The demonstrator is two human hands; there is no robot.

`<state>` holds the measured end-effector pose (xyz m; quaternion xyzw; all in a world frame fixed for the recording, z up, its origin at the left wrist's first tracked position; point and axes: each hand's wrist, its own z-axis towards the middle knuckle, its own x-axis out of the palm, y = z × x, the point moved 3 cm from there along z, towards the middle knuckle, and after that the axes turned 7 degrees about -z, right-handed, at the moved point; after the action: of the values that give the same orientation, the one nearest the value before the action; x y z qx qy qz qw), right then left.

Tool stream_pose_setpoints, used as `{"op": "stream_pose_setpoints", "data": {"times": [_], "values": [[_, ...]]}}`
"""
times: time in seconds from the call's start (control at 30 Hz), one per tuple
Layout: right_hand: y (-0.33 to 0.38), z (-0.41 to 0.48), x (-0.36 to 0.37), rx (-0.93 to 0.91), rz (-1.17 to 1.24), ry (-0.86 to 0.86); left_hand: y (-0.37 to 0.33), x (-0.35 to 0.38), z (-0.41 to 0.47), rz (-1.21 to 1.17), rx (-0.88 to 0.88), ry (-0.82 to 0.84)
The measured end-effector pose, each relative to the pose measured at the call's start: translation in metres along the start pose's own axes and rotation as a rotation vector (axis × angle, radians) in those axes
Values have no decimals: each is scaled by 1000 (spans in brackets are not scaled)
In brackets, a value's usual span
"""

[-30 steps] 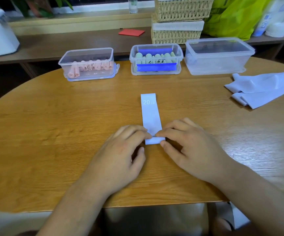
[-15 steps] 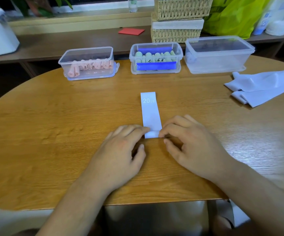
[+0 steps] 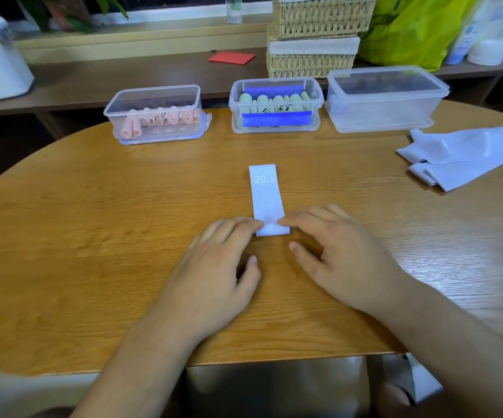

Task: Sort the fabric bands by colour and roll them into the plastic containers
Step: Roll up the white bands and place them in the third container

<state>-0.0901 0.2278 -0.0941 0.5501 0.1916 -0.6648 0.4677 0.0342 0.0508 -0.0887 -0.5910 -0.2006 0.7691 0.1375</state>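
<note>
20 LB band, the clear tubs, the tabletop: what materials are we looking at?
20 LB band: thin, matte, pale lavender sheet, rolled tight at its near end; looks like latex or smooth elastic, no weave visible. Clear tubs: transparent rigid plastic, glossy; contents show through. Tabletop: wood grain, satin sheen with glare; veneer or laminate, cannot tell.

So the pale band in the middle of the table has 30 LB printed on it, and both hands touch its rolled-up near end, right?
Not quite. The head view shows the pale band printed 20 LB, not 30. The rest holds: the left hand and the right hand both touch its rolled-up near end.
</note>
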Motion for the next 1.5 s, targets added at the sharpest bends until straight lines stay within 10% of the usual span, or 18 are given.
{"op": "stream_pose_setpoints", "data": {"times": [1.5], "values": [[7, -4, -5, -42, -35, -17, 0, 1, -1, 22, -10, 0]]}}
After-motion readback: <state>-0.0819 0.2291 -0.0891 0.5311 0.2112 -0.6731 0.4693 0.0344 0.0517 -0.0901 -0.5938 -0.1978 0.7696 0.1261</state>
